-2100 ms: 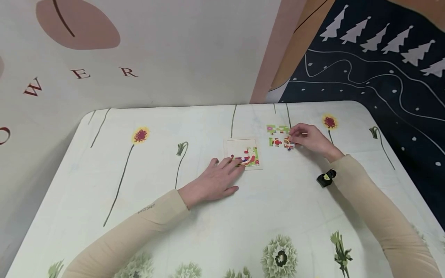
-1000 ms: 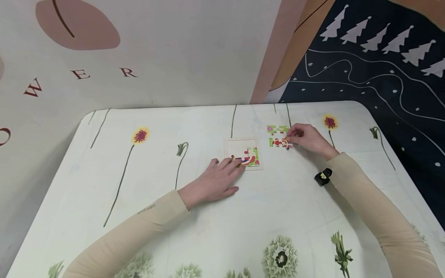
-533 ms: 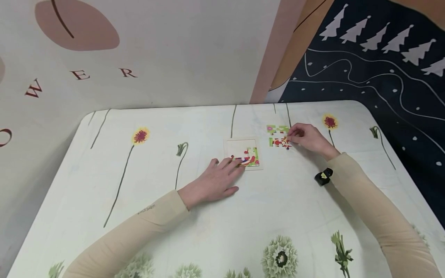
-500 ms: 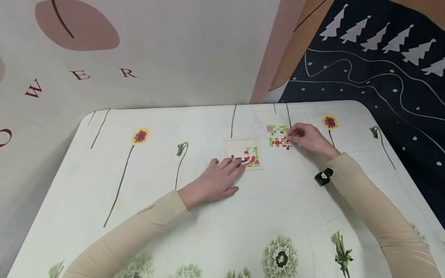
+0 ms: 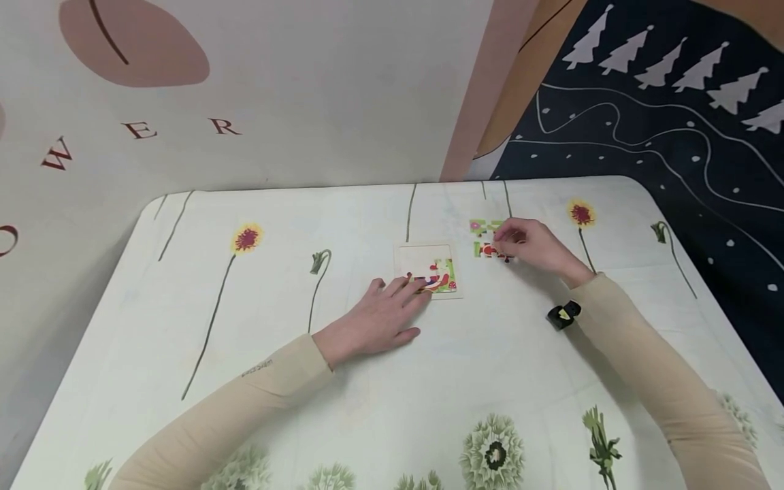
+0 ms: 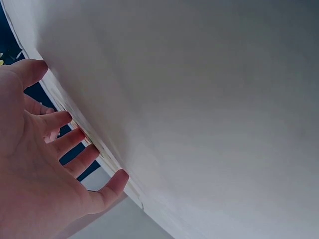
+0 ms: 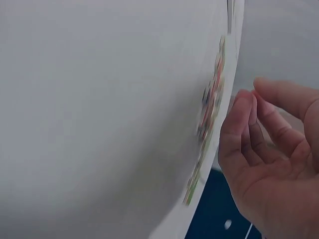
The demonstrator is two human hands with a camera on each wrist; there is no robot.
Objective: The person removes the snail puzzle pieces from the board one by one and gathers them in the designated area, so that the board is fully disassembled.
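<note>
Loose puzzle pieces (image 5: 487,250) are lying toward the white tabletop's (image 5: 478,354) far edge, a gap separating them from the partly filled puzzle board (image 5: 422,254). Its lower left is disappearing under the left hand's (image 5: 381,317) spread, straight fingers. The right hand (image 5: 534,246) is blocking some pieces, fingers curling, tips close together; whether it is pinching one, I cannot tell. Tabletop is stretching between the forearms (image 5: 658,381); beyond, a wall (image 5: 318,102) is bordering it.
</note>
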